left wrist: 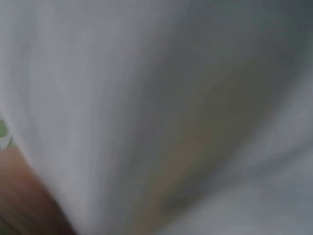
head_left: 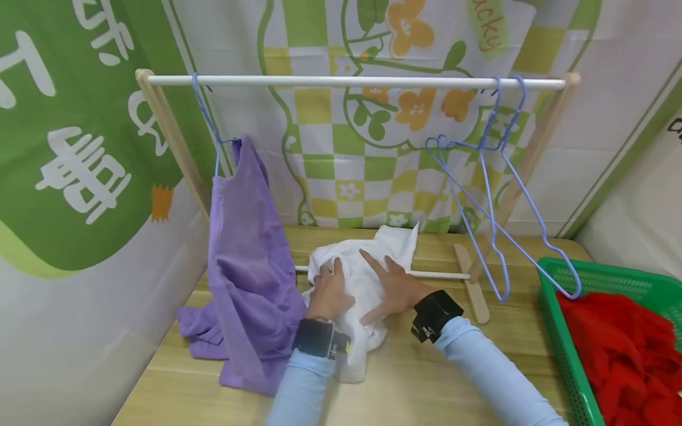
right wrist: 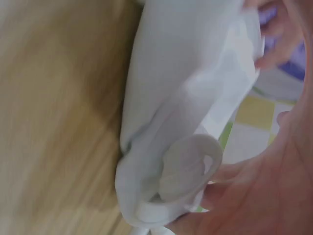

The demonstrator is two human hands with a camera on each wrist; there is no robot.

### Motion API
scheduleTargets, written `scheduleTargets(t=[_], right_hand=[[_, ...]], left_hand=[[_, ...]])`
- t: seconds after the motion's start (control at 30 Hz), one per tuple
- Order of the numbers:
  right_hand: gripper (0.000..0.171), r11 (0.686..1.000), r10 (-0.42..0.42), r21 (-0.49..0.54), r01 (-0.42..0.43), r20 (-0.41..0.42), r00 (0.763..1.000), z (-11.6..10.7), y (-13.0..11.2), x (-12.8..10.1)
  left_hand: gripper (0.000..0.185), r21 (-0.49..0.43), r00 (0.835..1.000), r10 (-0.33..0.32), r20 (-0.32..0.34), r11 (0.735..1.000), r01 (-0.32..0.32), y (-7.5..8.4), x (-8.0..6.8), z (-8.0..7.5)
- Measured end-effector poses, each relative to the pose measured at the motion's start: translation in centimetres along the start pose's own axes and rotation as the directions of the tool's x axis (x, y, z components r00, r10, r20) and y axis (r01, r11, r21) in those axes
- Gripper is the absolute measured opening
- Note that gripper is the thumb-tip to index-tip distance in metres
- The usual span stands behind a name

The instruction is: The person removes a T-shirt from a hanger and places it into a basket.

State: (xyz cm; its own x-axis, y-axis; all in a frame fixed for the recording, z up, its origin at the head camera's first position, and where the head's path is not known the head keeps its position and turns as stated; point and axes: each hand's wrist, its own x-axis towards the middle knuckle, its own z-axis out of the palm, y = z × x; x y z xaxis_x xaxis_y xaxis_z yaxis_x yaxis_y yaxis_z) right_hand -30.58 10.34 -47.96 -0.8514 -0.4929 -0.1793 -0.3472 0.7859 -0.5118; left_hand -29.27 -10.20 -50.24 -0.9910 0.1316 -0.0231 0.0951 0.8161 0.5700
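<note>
Hands lie side by side on one white garment [head_left: 362,284] heaped on the wooden table [head_left: 426,378]. Left hand [head_left: 328,293] rests on the cloth, fingers loosely bent; right hand [head_left: 391,287] presses flat, fingers straight and spread. Only the right wrist view shows a rolled hem [right wrist: 188,169] beside the palm; the left wrist view shows only blurred white cloth. One purple garment [head_left: 250,260] hangs left of the fingers, two blue hangers [head_left: 490,195] and one green basket [head_left: 565,337] right.
</note>
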Motion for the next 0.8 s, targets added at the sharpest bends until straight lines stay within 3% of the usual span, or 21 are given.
scheduleTargets(t=[0.1, 0.23, 0.37, 0.5, 0.67, 0.8], right_hand=[[0.142, 0.998, -0.002, -0.062, 0.0, -0.029, 1.0, 1.3, -1.0, 0.1], [0.143, 0.991, -0.007, -0.131, -0.003, -0.07, 0.998, 2.7, -1.2, 0.0], [0.139, 0.997, -0.032, -0.081, 0.021, -0.135, 0.99, 3.5, -0.9, -0.5], [0.127, 0.998, -0.062, -0.041, 0.055, -0.206, 0.977, 3.8, -0.6, -1.2], [0.09, 1.0, -0.016, -0.029, 0.008, -0.291, 0.956, 3.5, -0.7, -3.5], [0.062, 0.996, 0.008, -0.078, -0.044, -0.406, 0.914, 2.1, -1.2, -7.3]], left_hand=[[0.09, -0.007, 0.996, 0.085, 0.011, 0.996, -0.085, -0.6, 0.8, 1.3], [0.077, -0.011, 0.978, 0.199, 0.063, 0.98, -0.199, -0.5, 1.3, 2.3], [0.068, -0.063, 0.957, 0.261, 0.125, 0.965, -0.255, 1.1, 0.6, 1.2], [0.062, -0.053, 0.945, 0.287, 0.156, 0.958, -0.282, 2.4, 0.0, 0.3], [0.054, -0.01, 0.902, 0.397, 0.17, 0.916, -0.401, 4.4, -1.2, -0.1], [0.049, 0.009, 0.854, 0.49, 0.173, 0.866, -0.499, 7.5, -2.8, -0.3]])
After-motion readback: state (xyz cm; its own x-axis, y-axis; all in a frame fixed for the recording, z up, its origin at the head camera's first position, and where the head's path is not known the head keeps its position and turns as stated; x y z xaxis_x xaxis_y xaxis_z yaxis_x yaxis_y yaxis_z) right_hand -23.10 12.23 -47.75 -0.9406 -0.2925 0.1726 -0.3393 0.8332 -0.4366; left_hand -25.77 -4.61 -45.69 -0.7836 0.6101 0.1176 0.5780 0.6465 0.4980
